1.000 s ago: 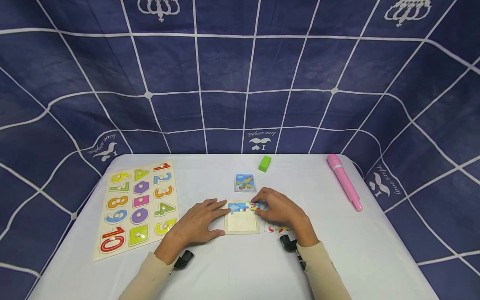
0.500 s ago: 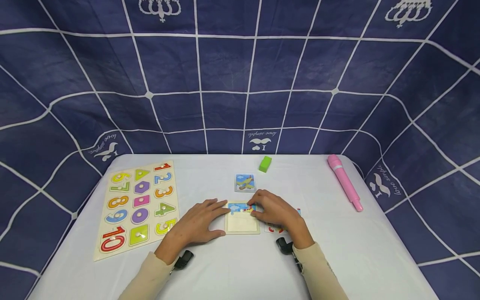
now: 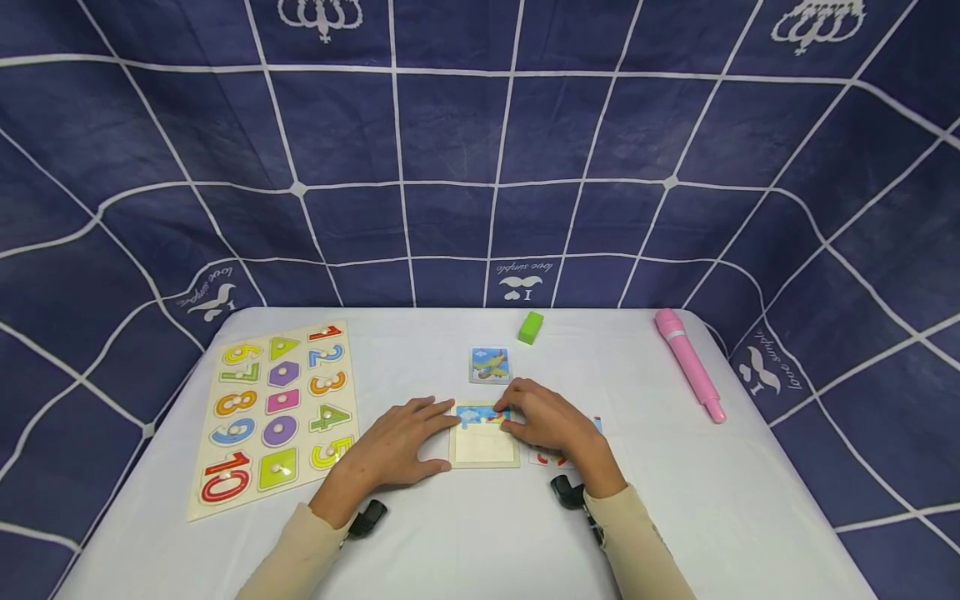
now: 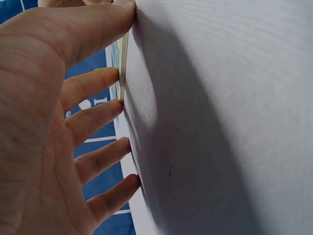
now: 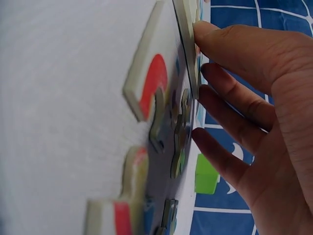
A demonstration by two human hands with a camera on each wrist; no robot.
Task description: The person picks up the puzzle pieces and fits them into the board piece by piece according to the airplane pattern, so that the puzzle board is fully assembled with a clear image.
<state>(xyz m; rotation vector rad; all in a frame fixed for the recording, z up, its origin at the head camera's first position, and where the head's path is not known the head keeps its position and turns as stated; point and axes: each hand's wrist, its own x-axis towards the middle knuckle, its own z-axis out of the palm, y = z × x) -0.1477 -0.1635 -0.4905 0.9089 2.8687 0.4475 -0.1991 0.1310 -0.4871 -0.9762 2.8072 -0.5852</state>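
Note:
A shallow square puzzle tray lies on the white table, with blue sky pieces along its far edge. My left hand has its fingers spread, fingertips at the tray's left side; in the left wrist view its thumb reaches the tray edge. At the tray's far right corner, my right hand pinches a jigsaw piece between thumb and index finger, close against the neighbouring pieces. Loose jigsaw pieces lie partly hidden under the right hand; the right wrist view shows several, including a red and white one.
A small airplane picture lies beyond the tray, with a green block behind it. On the left rests a number and shape board. A pink microphone-like toy is at the far right. Dark blue cloth surrounds the table.
My right hand has moved slightly left, bringing the jigsaw piece from the tray's right edge into its far right corner, beside the other pieces. The left hand has stayed put.

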